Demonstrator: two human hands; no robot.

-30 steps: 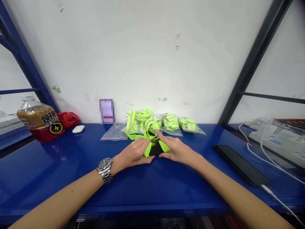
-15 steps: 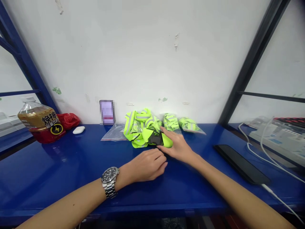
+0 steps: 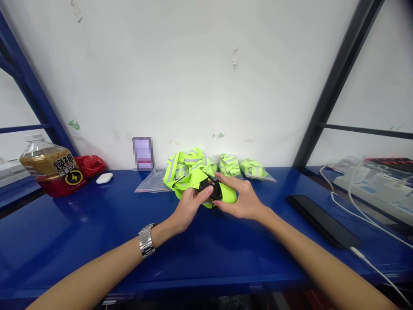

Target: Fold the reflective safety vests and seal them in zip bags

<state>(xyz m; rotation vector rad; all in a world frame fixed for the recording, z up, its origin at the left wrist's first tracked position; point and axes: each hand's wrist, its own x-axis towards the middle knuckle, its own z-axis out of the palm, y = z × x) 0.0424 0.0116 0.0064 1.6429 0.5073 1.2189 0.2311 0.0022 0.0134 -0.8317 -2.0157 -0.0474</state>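
Observation:
A heap of neon-yellow reflective straps [image 3: 174, 168] with grey stripes lies at the middle of the blue table. At its front is a black plastic buckle [image 3: 217, 190] on the yellow webbing. My left hand [image 3: 187, 209], with a metal watch on the wrist, is closed on the buckle's left side, thumb on top and fingers hidden underneath. From the right, my right hand [image 3: 241, 199] grips the buckle between its thumb at the near edge and its fingers at the far edge. A flat clear zip bag [image 3: 151, 181] is partly under the straps.
Two clear bags of folded yellow straps, one upright [image 3: 229, 165] and one lying [image 3: 254, 168], are behind my right hand. A black phone [image 3: 322, 219] with a white cable lies right. Left are a drink bottle [image 3: 51, 168], red bag [image 3: 92, 165], white case [image 3: 105, 178] and propped-up phone [image 3: 143, 154].
My left hand has moved up from the table in front of the straps, turned over, and taken hold of the buckle. My right hand stays at the buckle, which has tilted slightly.

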